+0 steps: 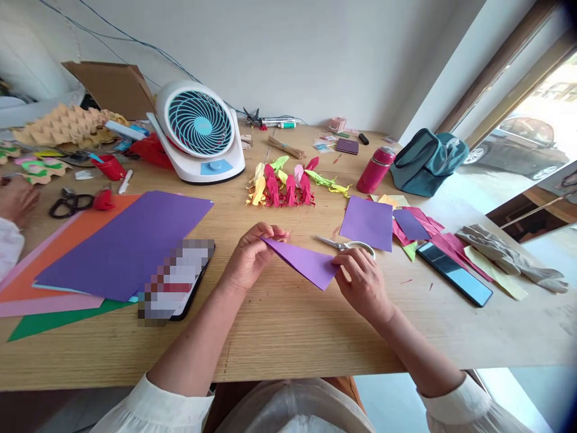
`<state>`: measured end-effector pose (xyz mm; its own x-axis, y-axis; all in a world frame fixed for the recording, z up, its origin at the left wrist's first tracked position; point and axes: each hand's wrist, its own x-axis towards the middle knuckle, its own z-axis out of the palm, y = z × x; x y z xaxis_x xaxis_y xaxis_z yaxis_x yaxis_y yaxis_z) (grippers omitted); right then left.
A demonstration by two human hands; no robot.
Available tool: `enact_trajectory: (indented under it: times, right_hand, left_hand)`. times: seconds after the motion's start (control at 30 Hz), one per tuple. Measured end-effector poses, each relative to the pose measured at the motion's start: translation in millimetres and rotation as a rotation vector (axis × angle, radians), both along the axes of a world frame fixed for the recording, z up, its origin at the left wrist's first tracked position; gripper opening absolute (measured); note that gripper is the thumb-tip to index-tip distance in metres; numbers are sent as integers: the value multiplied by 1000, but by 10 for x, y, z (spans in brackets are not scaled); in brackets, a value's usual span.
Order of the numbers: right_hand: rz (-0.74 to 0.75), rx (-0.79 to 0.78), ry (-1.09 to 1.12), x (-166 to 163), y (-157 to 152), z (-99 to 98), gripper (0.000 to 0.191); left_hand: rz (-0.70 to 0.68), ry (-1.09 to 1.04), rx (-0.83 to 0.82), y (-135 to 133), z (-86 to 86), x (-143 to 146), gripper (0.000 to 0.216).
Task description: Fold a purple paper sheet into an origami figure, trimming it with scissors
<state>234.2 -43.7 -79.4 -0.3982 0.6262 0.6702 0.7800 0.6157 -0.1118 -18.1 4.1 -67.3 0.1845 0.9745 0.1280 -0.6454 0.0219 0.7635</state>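
purple paper, folded triangle | left hand pinching its tip | right hand pinching opposite corner | risk: loose pinch may skew the crease; scissors close behind knuckles

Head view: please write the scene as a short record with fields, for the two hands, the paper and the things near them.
left hand: pinches the left tip of the folded purple paper
right hand: holds the paper's right corner
folded purple paper: a triangle, between both hands
scissors: on the table, just behind the right hand
purple square sheet: flat, behind the scissors
paper figures: colourful cluster near the fan
large sheets: stacked at left, purple on top
other person: a hand at the far left edge
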Motion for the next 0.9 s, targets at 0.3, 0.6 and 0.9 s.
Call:
enact_trajectory:
  times: [0.3, 0.6, 0.9]
  right_hand:
    - [61, -143, -293, 219, -295, -152, 17]
    - [107, -432, -215, 374, -639, -95, 27]
    - [45, -516, -272, 153, -716, -299, 67]
  left_hand:
    - [156, 706, 307, -127, 79, 22, 22]
    - [-298, 1669, 885, -859, -275, 433, 61]
    - [-225, 1826, 885, -921, -376, 422, 71]
